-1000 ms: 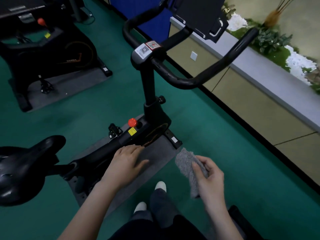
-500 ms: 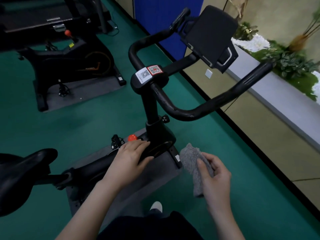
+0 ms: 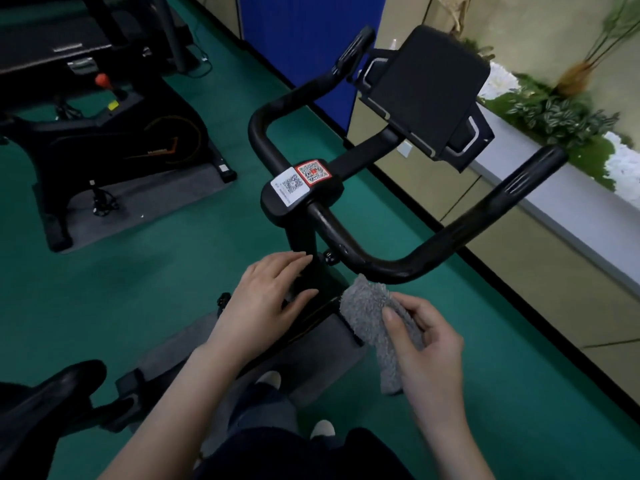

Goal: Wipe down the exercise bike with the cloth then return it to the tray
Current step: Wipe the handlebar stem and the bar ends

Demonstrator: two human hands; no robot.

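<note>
While the right hand (image 3: 427, 344) clutches the grey cloth (image 3: 375, 320), the left hand (image 3: 266, 299) lies slack-fingered on the bike (image 3: 311, 206) over green floor (image 3: 156, 268)

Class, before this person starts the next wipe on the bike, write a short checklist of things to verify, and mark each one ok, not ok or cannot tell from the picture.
1. Cloth held in the right hand: ok, pinched by thumb and fingers.
2. Cloth touching the handlebar: cannot tell; its top edge lies just below the bar's curve.
3. Left hand free of the cloth: ok, it rests on the bike's stem.
4. Handlebar free of things in the way: ok.
5. Tray in view for returning the cloth: not ok, none shows.
</note>
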